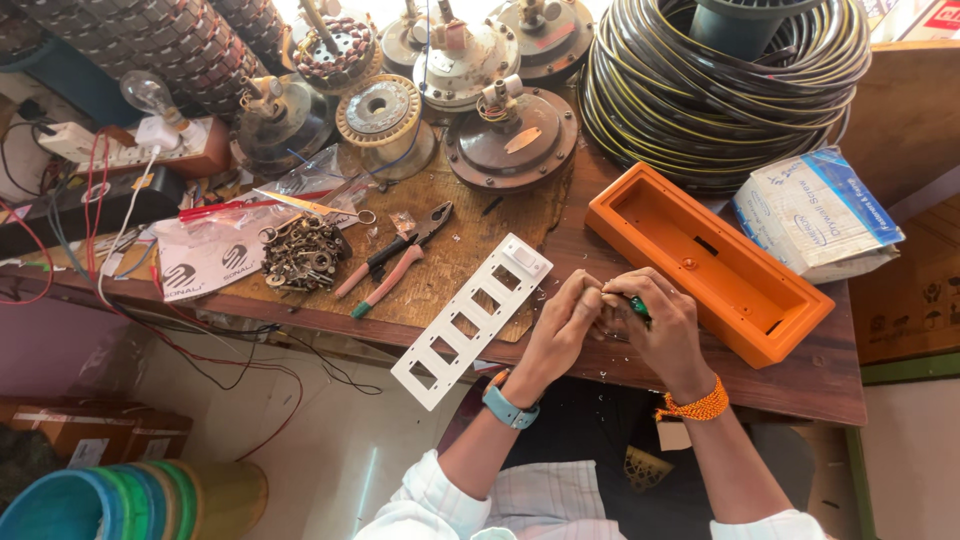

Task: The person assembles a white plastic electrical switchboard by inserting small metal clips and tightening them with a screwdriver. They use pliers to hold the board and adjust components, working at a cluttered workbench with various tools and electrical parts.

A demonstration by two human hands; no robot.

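Both hands meet beside the orange box, white-blue packet beyond.

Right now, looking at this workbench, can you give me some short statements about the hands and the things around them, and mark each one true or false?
1. The left hand and right hand meet over the table edge. True.
2. The white switch plate lies to the right of the orange box. False: it lies to its left.
3. The right hand holds a small green thing. True.
4. The pliers are in the left hand. False: they lie on the table.
5. The cable coil sits behind the orange box. True.
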